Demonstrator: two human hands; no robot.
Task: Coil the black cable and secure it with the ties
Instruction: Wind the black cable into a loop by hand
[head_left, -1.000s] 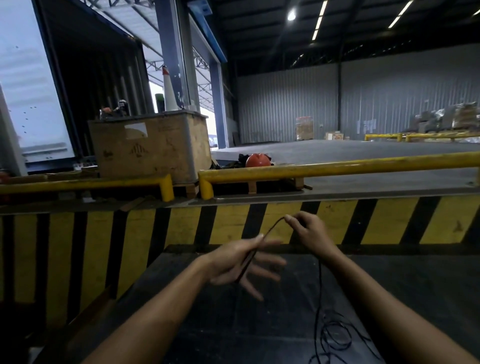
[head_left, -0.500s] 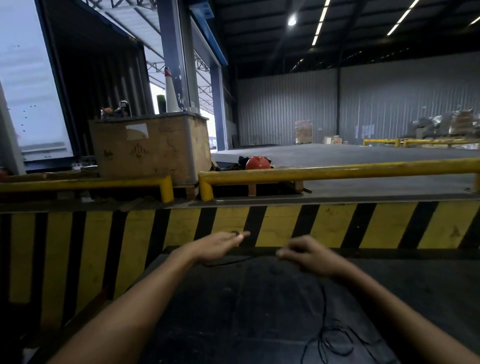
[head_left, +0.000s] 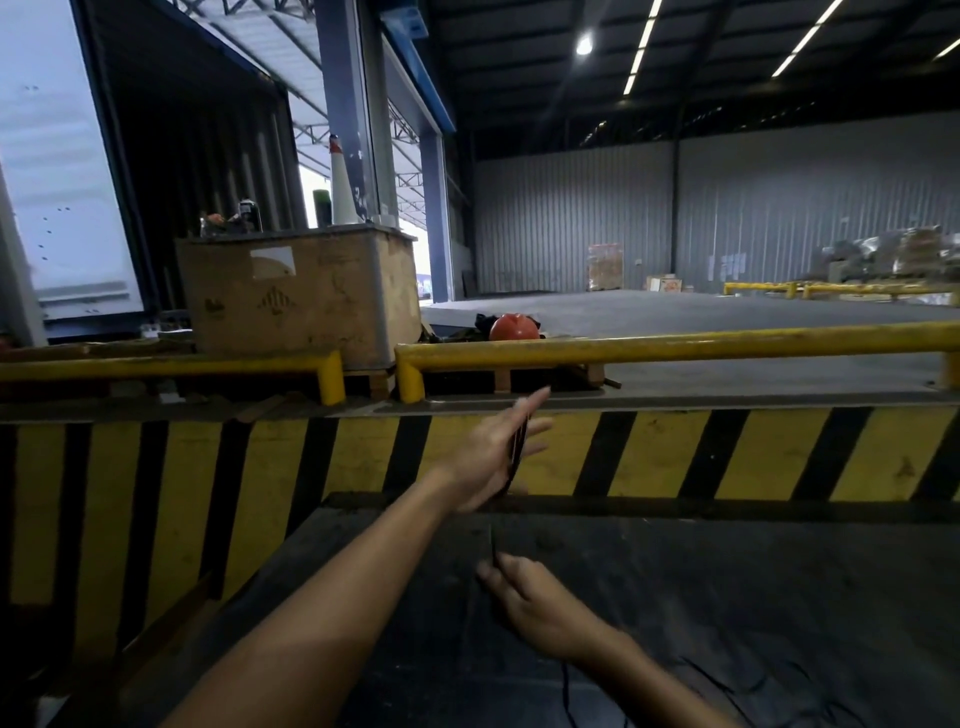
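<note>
Where hands part, black cable (head_left: 515, 451) between.

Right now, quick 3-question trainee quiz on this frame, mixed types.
1. True or false: the left hand is raised with fingers spread and strands of the black cable across its palm.
2. Multiple choice: the right hand is (A) above the yellow rail, (B) low over the dark mat pinching the cable, (C) out of view.
3. Fill in: the red round object lies behind the yellow ____.

Key: 1 true; 2 B; 3 rail.
</note>
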